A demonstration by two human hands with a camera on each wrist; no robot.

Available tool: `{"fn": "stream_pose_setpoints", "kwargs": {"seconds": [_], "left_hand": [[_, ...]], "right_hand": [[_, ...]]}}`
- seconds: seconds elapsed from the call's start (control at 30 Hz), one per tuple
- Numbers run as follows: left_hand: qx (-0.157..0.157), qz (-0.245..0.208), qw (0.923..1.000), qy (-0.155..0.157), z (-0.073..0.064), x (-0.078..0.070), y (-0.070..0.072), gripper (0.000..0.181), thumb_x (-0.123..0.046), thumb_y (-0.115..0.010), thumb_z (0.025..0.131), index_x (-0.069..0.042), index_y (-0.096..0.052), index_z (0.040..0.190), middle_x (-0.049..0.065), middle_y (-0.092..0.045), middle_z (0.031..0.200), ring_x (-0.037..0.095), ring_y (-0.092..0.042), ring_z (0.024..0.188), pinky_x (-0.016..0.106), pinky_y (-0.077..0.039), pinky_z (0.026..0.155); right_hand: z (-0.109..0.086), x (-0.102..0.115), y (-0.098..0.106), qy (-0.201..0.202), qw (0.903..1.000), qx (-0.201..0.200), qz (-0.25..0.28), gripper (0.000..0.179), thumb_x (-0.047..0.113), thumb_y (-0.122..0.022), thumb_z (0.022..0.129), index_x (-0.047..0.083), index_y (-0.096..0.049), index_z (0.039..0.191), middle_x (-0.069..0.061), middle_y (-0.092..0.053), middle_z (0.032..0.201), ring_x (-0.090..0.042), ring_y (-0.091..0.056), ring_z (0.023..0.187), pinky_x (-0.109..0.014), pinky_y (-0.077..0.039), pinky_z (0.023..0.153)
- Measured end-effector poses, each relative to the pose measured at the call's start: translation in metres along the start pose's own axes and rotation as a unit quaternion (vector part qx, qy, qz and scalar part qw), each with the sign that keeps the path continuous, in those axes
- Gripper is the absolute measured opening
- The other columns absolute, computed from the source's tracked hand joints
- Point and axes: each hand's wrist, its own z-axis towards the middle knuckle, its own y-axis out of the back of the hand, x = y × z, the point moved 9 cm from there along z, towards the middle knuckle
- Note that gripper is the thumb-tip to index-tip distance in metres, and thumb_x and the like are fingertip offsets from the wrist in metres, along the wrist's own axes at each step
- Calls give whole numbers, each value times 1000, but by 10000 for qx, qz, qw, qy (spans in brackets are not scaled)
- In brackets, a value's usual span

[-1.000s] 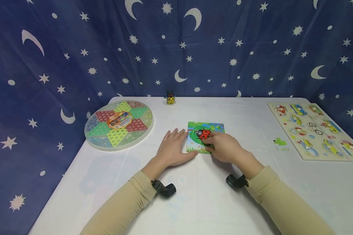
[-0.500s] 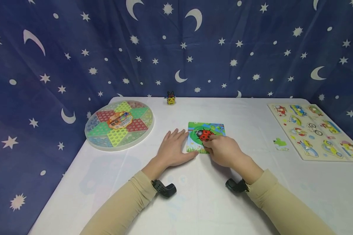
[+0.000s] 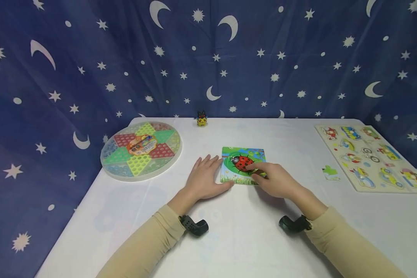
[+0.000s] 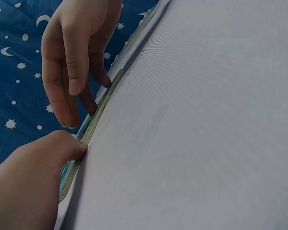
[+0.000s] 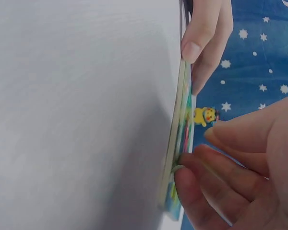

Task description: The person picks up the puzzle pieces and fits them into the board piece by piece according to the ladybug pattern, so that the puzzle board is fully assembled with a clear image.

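Note:
A ladybug jigsaw puzzle (image 3: 241, 162) with a green and blue background lies flat at the middle of the table. My left hand (image 3: 204, 179) rests along its left side with fingers spread, the thumb touching the near edge. Over the puzzle's right part is my right hand (image 3: 276, 179), its index finger reaching toward the ladybug. In the right wrist view that hand's fingers (image 5: 197, 191) are loosely bent, and the thumb tip meets the puzzle surface; nothing shows between them. A loose green puzzle piece (image 3: 331, 173) lies to the right on the white cloth.
To the left is a round Chinese checkers board (image 3: 140, 150) with coloured triangles. A small yellow figurine (image 3: 201, 119) stands at the back edge. A wooden picture puzzle board (image 3: 372, 158) lies far right. Behind the table hangs a blue star-and-moon curtain (image 3: 250, 58).
My right hand has drawn back to the right across the puzzle and its fingers have loosened, showing more of the ladybug. My left hand stays in place. The head view has tilted slightly.

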Motion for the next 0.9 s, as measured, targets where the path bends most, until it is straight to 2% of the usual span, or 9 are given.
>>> {"fn": "stream_pose_setpoints", "kwargs": {"seconds": [0.13, 0.23, 0.4, 0.5, 0.57, 0.77, 0.83, 0.9], "left_hand": [[23, -19, 10000, 16, 0, 0, -3, 92, -75, -52, 89, -14, -42, 158, 6, -39, 162, 29, -24, 153, 48, -10, 125], [10, -23, 10000, 15, 1, -1, -4, 92, -75, -52, 89, -15, -42, 158, 6, -39, 162, 28, -24, 153, 48, -9, 125], [14, -2, 10000, -9, 2, -3, -4, 93, -75, -52, 89, -15, -41, 158, 6, -38, 163, 29, -23, 153, 48, -9, 125], [61, 40, 10000, 1, 2, -3, -3, 94, -76, -51, 89, -15, -40, 159, 5, -36, 163, 29, -23, 154, 48, -8, 125], [66, 51, 10000, 2, 1, -3, -3, 93, -75, -51, 89, -15, -40, 159, 6, -37, 163, 29, -23, 154, 48, -9, 125], [92, 26, 9999, 39, 0, 0, -2, 93, -75, -52, 89, -15, -39, 159, 6, -37, 163, 29, -23, 154, 48, -8, 125], [109, 44, 9999, 50, 0, 1, -3, 94, -75, -51, 89, -15, -38, 160, 5, -36, 164, 29, -22, 154, 47, -8, 125], [93, 56, 9999, 48, 0, 3, -3, 94, -76, -50, 89, -16, -38, 160, 6, -36, 163, 29, -22, 154, 47, -8, 125]], "right_hand": [[-6, -7, 7, 68, 9991, -205, 362, 30, 8, -61, 100, 11, -71, 128, -11, -68, 128, -33, -67, 113, -52, -55, 92], [-11, -14, 14, 88, 9983, -390, 422, 29, 6, -60, 100, 10, -72, 126, -12, -68, 128, -34, -66, 115, -51, -57, 91], [-22, -34, 31, -139, 9971, -635, 389, 25, 6, -60, 101, 7, -72, 122, -15, -67, 128, -35, -63, 116, -50, -58, 89], [-31, -49, 41, -394, 9966, -694, 213, 25, 9, -62, 101, 8, -72, 123, -17, -66, 129, -35, -65, 110, -49, -58, 84], [-37, -59, 47, -556, 9959, -712, 73, 25, 12, -63, 100, 10, -72, 124, -17, -67, 125, -33, -66, 101, -45, -57, 77], [-49, -85, 61, -862, 9937, -661, -266, 27, 13, -65, 98, 7, -71, 124, -9, -64, 93, -21, -54, 69, -32, -44, 56], [-51, -94, 66, -977, 9925, -609, -400, 29, 14, -67, 97, 5, -70, 125, -7, -60, 85, -20, -50, 64, -32, -42, 52], [-54, -103, 73, -1093, 9906, -557, -602, 32, 15, -69, 95, 2, -69, 125, -11, -61, 88, -22, -52, 66, -34, -42, 53]]}}
